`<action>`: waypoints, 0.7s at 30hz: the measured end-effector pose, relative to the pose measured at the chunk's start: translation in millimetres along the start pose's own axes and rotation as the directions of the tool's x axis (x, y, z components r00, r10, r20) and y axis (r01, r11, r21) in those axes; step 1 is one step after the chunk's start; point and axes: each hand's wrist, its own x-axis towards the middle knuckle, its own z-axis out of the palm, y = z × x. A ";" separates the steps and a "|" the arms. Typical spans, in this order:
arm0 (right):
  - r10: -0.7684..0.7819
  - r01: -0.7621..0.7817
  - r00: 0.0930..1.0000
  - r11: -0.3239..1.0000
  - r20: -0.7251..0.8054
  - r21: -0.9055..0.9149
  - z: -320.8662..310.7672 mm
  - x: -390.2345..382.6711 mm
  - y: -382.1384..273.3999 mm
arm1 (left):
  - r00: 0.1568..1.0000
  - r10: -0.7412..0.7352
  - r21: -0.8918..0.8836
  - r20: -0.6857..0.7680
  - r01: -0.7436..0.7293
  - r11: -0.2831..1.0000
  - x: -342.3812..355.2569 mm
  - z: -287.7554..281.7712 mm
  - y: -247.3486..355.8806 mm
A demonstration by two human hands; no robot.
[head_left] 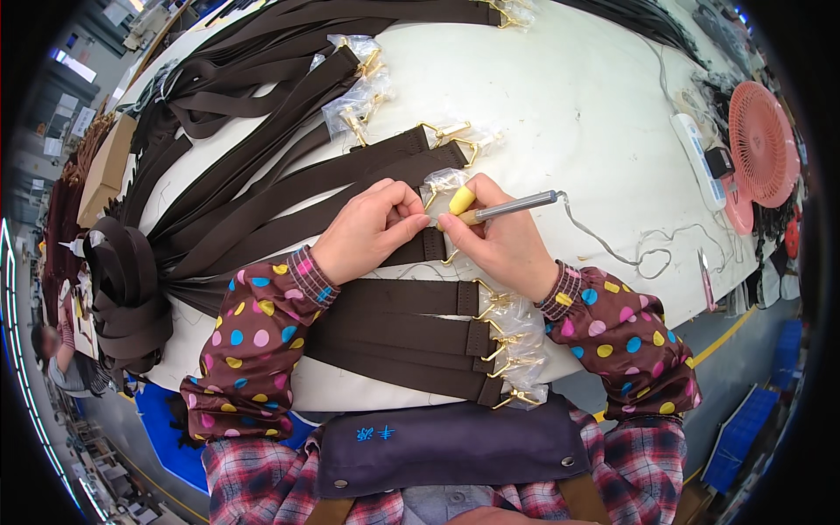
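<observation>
My left hand (372,229) pinches the end of a dark brown webbing strap (420,248) near its gold clasp. My right hand (503,241) grips a pen-shaped heat tool (512,207) with a yellow handle, a metal barrel and a grey cord, its tip meeting the strap end beside my left fingertips. A clasp wrapped in clear plastic (440,182) sits just above the fingers. Both forearms wear brown polka-dot sleeve covers.
Several more brown straps with plastic-wrapped gold clasps (503,350) lie nearer me and fan out to the upper left (262,149) across the white table (577,105). A pink fan (763,144), a power strip (697,157) and cords sit at the right edge.
</observation>
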 end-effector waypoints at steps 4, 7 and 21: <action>-0.019 0.018 1.000 0.999 -0.010 -0.029 1.1 1.1 1.8 | 1.000 -0.008 0.002 0.004 0.008 1.000 0.2 -0.2 0.3; -0.016 0.016 1.000 0.999 -0.004 -0.046 1.1 1.5 1.5 | 1.000 -0.015 0.016 0.008 0.015 1.000 -0.1 -0.7 0.6; -0.282 0.323 0.945 0.888 0.168 -0.326 -28.2 -9.2 9.8 | 1.000 -0.003 0.438 -0.012 0.008 0.899 -22.3 -5.3 22.6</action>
